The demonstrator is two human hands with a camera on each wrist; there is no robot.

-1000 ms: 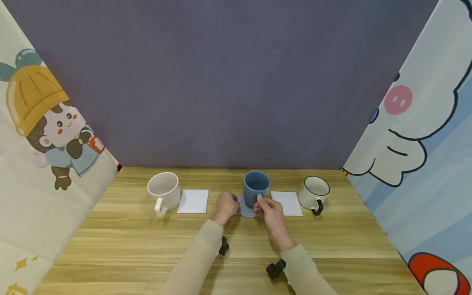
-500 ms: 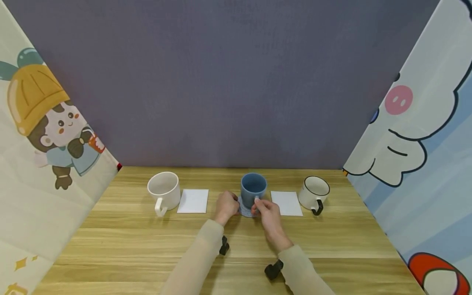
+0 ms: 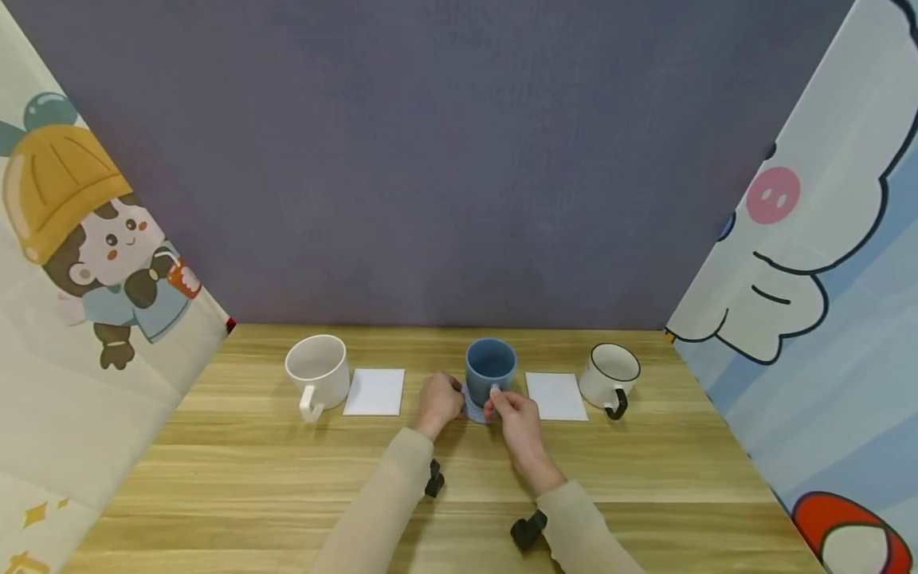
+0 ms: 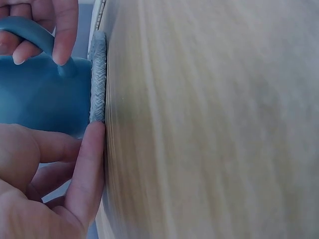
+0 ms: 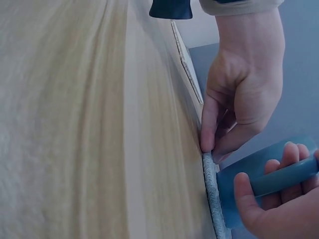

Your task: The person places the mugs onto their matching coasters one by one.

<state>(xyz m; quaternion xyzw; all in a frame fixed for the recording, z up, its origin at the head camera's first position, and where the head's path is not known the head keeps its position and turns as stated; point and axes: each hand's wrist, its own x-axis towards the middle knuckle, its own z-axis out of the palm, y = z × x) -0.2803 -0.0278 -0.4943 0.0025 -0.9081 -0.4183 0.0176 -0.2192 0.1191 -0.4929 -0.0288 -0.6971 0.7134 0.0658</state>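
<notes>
A blue mug stands upright on a round braided grey-blue coaster near the back middle of the table. My right hand grips the mug's handle, with fingers curled through it and the thumb along its side. On the coaster's left edge, my left hand pinches the rim between thumb and fingertips. Seen side-on in the left wrist view, the coaster lies flat under the mug's base. Part of the coaster is hidden by the mug and my right hand.
A large white mug stands at the left beside a white square card. To the right lie another white square card and a white mug with a dark rim and black handle. A grey panel rises behind the table.
My right hand has moved the blue mug slightly left and toward me, more over the coaster's middle. My left hand has stayed at the coaster's edge.
</notes>
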